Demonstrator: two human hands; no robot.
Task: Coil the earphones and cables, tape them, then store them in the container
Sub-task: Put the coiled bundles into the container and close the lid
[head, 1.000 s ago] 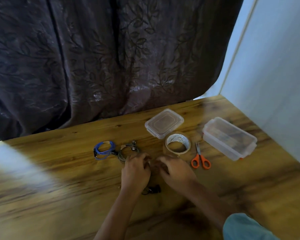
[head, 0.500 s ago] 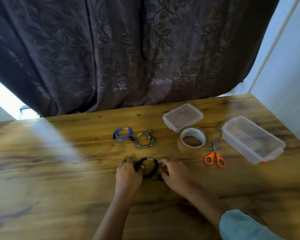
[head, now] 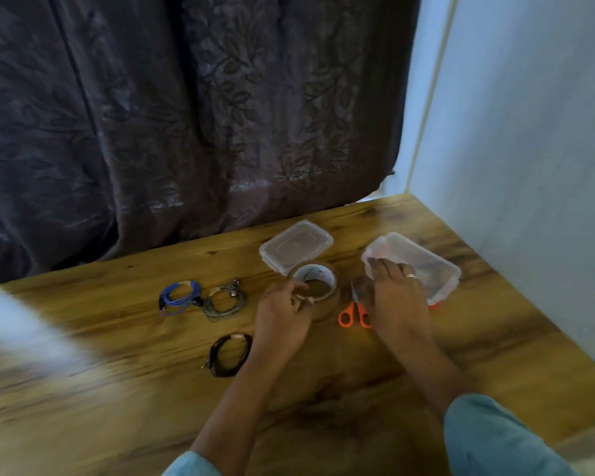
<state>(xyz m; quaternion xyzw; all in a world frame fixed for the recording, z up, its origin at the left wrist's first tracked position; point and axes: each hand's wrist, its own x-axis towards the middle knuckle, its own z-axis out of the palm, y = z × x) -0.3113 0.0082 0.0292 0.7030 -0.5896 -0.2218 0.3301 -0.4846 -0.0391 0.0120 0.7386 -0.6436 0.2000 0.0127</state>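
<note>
A coiled black cable (head: 231, 353) lies alone on the wooden table (head: 117, 389). Behind it, a coiled blue cable (head: 179, 297) and a coiled grey earphone (head: 224, 302) sit side by side. My left hand (head: 284, 314) grips the near rim of the tape roll (head: 318, 278), fingers curled on it. My right hand (head: 395, 297) hovers with straight fingers over the orange scissors (head: 346, 317), hiding their blades. Its fingertips reach the near corner of the clear plastic container (head: 433, 269); I cannot tell if they touch it.
The container's clear lid (head: 296, 245) lies behind the tape roll. A dark curtain (head: 186, 115) hangs along the table's far edge and a pale wall (head: 529, 149) bounds the right side. A glare patch covers the table's left part.
Both hands have let go of the black coil, which now lies on the table. My left hand moved to the tape roll and my right hand moved over the scissors toward the container.
</note>
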